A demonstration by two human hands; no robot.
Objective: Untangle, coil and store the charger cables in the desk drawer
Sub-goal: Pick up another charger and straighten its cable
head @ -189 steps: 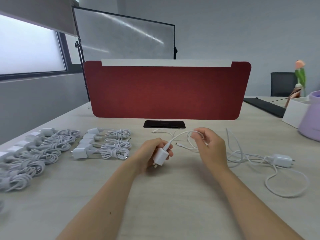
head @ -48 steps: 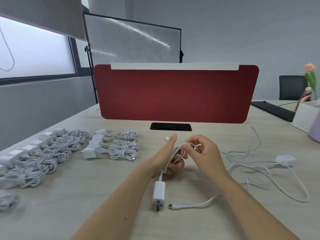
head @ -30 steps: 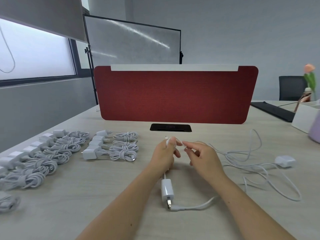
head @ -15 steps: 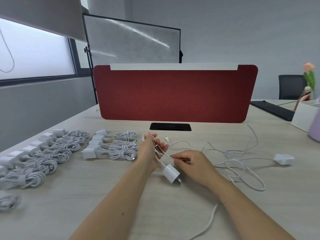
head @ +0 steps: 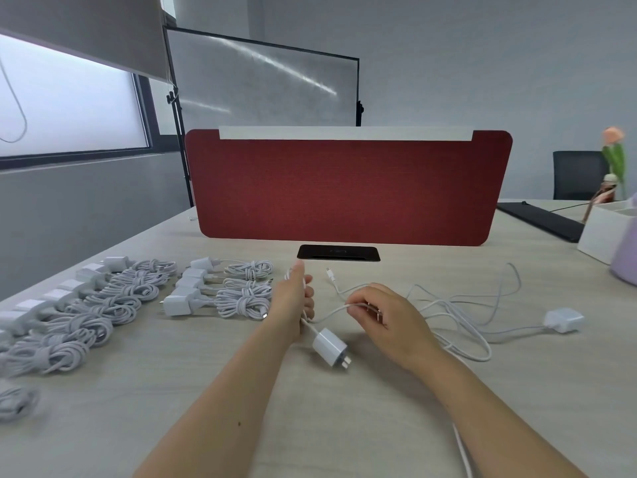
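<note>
My left hand (head: pixel 294 300) stands edge-up over the desk with loops of a white charger cable (head: pixel 331 312) wound round it. That cable's white plug adapter (head: pixel 330 346) dangles just below the hand. My right hand (head: pixel 381 310) pinches the same cable a little to the right, fingers curled. The free connector end (head: pixel 330 272) lies beyond the hands. A second loose charger (head: pixel 563 319) lies at the right, its cable (head: pixel 465 305) tangled across the desk. No drawer is in view.
Several coiled chargers (head: pixel 241 291) lie in two rows at the left, reaching the desk's left edge (head: pixel 51 353). A red divider panel (head: pixel 348 188) and a black cable hatch (head: pixel 338 253) stand behind. A white box (head: pixel 603 232) and a purple item (head: pixel 625 260) sit at the far right.
My left hand has gone on taking up loops of cable while my right hand feeds it. The adapter, earlier gripped in my left hand, now dangles below it.
</note>
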